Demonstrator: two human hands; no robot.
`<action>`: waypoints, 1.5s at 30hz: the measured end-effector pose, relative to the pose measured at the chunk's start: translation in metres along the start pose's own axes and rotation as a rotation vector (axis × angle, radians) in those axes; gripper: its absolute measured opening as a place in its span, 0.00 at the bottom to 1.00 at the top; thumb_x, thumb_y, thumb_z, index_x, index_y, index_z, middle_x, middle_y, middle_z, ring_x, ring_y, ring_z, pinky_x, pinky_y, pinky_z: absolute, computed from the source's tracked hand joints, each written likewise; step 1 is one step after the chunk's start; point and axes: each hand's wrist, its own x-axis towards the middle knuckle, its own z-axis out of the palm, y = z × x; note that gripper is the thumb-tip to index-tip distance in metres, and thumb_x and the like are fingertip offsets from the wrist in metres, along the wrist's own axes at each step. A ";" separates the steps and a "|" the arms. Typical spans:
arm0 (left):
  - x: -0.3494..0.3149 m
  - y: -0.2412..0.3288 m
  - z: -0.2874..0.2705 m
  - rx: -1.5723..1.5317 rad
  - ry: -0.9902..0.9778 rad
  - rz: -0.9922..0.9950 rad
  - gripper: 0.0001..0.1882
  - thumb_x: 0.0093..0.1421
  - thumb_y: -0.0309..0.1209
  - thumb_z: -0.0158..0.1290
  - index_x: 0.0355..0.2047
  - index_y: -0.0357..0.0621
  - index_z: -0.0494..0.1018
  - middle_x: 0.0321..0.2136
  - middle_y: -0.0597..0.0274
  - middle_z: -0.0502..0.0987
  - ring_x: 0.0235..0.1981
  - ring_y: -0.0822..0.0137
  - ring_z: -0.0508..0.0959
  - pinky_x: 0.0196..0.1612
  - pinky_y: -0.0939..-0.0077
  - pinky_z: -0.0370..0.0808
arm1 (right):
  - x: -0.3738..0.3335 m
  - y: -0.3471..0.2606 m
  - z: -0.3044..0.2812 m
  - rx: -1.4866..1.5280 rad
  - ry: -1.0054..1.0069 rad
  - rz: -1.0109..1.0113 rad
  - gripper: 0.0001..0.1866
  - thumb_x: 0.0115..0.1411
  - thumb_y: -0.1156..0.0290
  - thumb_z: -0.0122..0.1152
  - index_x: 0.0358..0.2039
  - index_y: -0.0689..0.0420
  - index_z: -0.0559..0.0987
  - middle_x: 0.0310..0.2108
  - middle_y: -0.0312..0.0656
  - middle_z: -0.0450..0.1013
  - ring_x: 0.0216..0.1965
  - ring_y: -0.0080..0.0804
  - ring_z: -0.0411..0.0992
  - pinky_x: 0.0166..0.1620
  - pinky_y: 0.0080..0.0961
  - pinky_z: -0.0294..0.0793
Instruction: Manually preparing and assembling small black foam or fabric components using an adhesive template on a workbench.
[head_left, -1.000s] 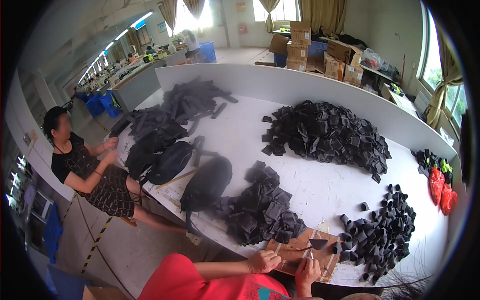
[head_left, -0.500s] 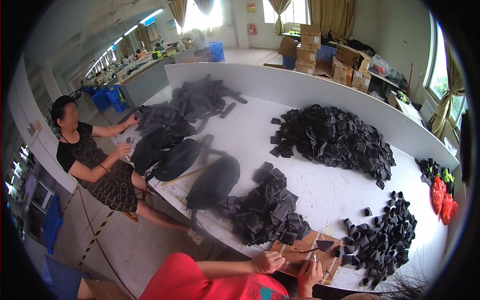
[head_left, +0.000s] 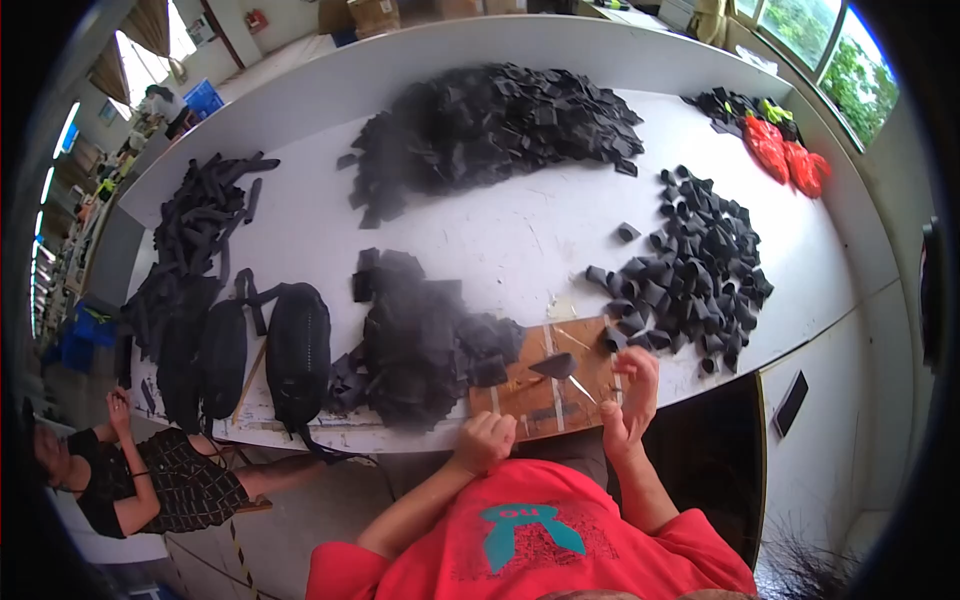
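My left hand (head_left: pixel 487 440) is closed at the near left edge of a brown board (head_left: pixel 518 408); what its fingers hold, if anything, is hidden. My right hand (head_left: pixel 632 408) is over the board's right side, thumb and fingers apart. Close to that thumb ends a thin pale rod (head_left: pixel 582 388), running from a dark, roughly triangular piece (head_left: pixel 553 366) above the board. I cannot tell whether the two are joined. Left of the board is a heap of flat black pieces (head_left: pixel 415 345). Several small black rolled loops (head_left: pixel 700 265) are piled beyond its right side.
A larger pile of black pieces (head_left: pixel 500 125) lies along the far side of the white table (head_left: pixel 480 225). Black bags (head_left: pixel 298 350) and strips (head_left: pixel 195 215) are at the left, beside a seated co-worker (head_left: pixel 165 480). Red plastic bags (head_left: pixel 768 150) are at the far right.
The view has swung down and to the right. My right hand has opened, its fingers spreading from the thumb. The dark triangular piece now lies left of my right hand.
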 end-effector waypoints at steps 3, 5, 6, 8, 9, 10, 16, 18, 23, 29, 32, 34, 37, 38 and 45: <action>0.005 0.002 -0.004 -0.051 -0.042 -0.011 0.08 0.46 0.24 0.52 0.17 0.45 0.63 0.14 0.61 0.62 0.17 0.62 0.68 0.19 0.70 0.65 | 0.029 -0.018 0.007 0.030 -0.201 -0.024 0.36 0.47 0.62 0.63 0.53 0.64 0.59 0.49 0.51 0.60 0.49 0.37 0.62 0.47 0.32 0.63; 0.009 0.003 -0.004 -0.142 -0.055 -0.020 0.07 0.46 0.24 0.52 0.18 0.44 0.64 0.15 0.61 0.64 0.18 0.61 0.69 0.19 0.69 0.66 | 0.036 -0.019 0.017 0.086 -0.281 0.027 0.28 0.50 0.68 0.61 0.49 0.65 0.64 0.43 0.48 0.68 0.43 0.35 0.68 0.42 0.28 0.67; 0.010 0.003 -0.005 -0.215 -0.054 -0.039 0.06 0.47 0.24 0.52 0.19 0.44 0.65 0.15 0.60 0.65 0.19 0.60 0.69 0.20 0.69 0.66 | 0.040 -0.021 0.018 0.085 -0.276 0.033 0.28 0.50 0.68 0.61 0.49 0.65 0.64 0.43 0.48 0.68 0.43 0.35 0.68 0.42 0.28 0.67; 0.018 0.009 -0.011 -0.321 -0.032 -0.115 0.04 0.47 0.22 0.52 0.23 0.42 0.68 0.16 0.59 0.68 0.20 0.58 0.70 0.22 0.68 0.68 | 0.047 -0.028 0.017 -0.063 -0.452 0.124 0.15 0.51 0.74 0.58 0.40 0.65 0.72 0.30 0.45 0.73 0.32 0.33 0.73 0.34 0.24 0.70; 0.026 0.009 -0.015 -0.311 0.002 -0.179 0.03 0.48 0.22 0.51 0.24 0.42 0.68 0.17 0.58 0.68 0.20 0.57 0.71 0.22 0.68 0.68 | 0.054 -0.032 0.022 -0.036 -0.327 0.011 0.07 0.53 0.76 0.56 0.32 0.64 0.75 0.22 0.39 0.73 0.24 0.27 0.72 0.28 0.18 0.69; 0.036 0.009 -0.021 -0.291 0.043 -0.256 0.04 0.48 0.22 0.51 0.25 0.41 0.68 0.18 0.57 0.69 0.20 0.57 0.71 0.22 0.68 0.68 | 0.060 -0.036 0.022 -0.026 -0.337 0.013 0.07 0.53 0.76 0.56 0.32 0.64 0.75 0.22 0.39 0.73 0.24 0.27 0.72 0.28 0.18 0.69; 0.094 -0.007 -0.016 -0.214 0.086 -0.465 0.10 0.46 0.21 0.50 0.31 0.40 0.68 0.28 0.52 0.70 0.30 0.52 0.71 0.32 0.64 0.69 | 0.098 0.004 -0.018 0.145 0.162 0.261 0.08 0.57 0.73 0.52 0.34 0.64 0.75 0.21 0.38 0.72 0.23 0.18 0.68 0.27 0.12 0.65; 0.099 -0.017 -0.012 -0.024 0.138 -0.360 0.10 0.47 0.23 0.53 0.32 0.39 0.68 0.29 0.54 0.69 0.29 0.56 0.71 0.32 0.67 0.70 | 0.095 0.055 -0.043 -0.233 0.055 0.305 0.09 0.55 0.73 0.55 0.35 0.64 0.74 0.23 0.41 0.72 0.24 0.27 0.69 0.28 0.18 0.66; 0.101 -0.032 -0.003 0.281 -0.103 -0.430 0.12 0.43 0.27 0.56 0.28 0.40 0.67 0.27 0.54 0.67 0.33 0.53 0.70 0.34 0.66 0.70 | 0.028 0.104 -0.063 -0.926 -0.003 0.157 0.16 0.52 0.72 0.57 0.41 0.61 0.70 0.31 0.49 0.69 0.31 0.43 0.69 0.32 0.30 0.68; 0.093 -0.040 -0.002 0.132 -0.021 -0.400 0.04 0.46 0.24 0.53 0.21 0.42 0.68 0.24 0.56 0.69 0.27 0.54 0.72 0.27 0.65 0.70 | -0.023 0.045 -0.032 -0.470 -0.181 0.367 0.05 0.52 0.75 0.55 0.30 0.61 0.73 0.24 0.47 0.70 0.24 0.40 0.70 0.27 0.28 0.68; 0.092 -0.040 -0.003 0.107 -0.005 -0.405 0.03 0.48 0.24 0.51 0.22 0.42 0.67 0.25 0.55 0.70 0.27 0.53 0.72 0.28 0.65 0.70 | -0.041 0.032 -0.014 -0.347 -0.354 0.274 0.04 0.51 0.75 0.56 0.28 0.61 0.74 0.23 0.46 0.70 0.25 0.40 0.71 0.27 0.28 0.68; 0.094 -0.038 -0.003 0.125 0.046 -0.369 0.04 0.50 0.26 0.51 0.23 0.41 0.67 0.26 0.55 0.70 0.27 0.53 0.72 0.28 0.64 0.70 | -0.049 0.030 -0.002 -0.313 -0.439 0.238 0.05 0.51 0.75 0.56 0.28 0.61 0.73 0.24 0.46 0.70 0.25 0.42 0.70 0.27 0.30 0.69; 0.099 -0.037 -0.001 0.239 -0.063 -0.413 0.06 0.50 0.29 0.53 0.24 0.42 0.67 0.26 0.55 0.69 0.28 0.53 0.72 0.29 0.64 0.70 | -0.052 0.024 0.008 -0.291 -0.529 0.254 0.05 0.51 0.75 0.55 0.29 0.61 0.73 0.24 0.46 0.70 0.26 0.44 0.70 0.27 0.31 0.69; 0.099 -0.038 0.000 0.292 -0.118 -0.436 0.08 0.50 0.31 0.54 0.24 0.42 0.68 0.26 0.55 0.69 0.28 0.54 0.72 0.29 0.64 0.71 | -0.052 0.022 0.010 -0.288 -0.532 0.251 0.05 0.51 0.75 0.55 0.29 0.61 0.73 0.24 0.46 0.70 0.26 0.44 0.70 0.27 0.31 0.69; 0.096 -0.044 0.002 0.233 -0.089 -0.415 0.06 0.49 0.29 0.53 0.22 0.42 0.68 0.24 0.56 0.69 0.27 0.54 0.73 0.28 0.64 0.70 | -0.055 0.021 0.010 -0.295 -0.539 0.257 0.06 0.50 0.76 0.55 0.30 0.62 0.73 0.24 0.47 0.70 0.26 0.45 0.70 0.28 0.32 0.69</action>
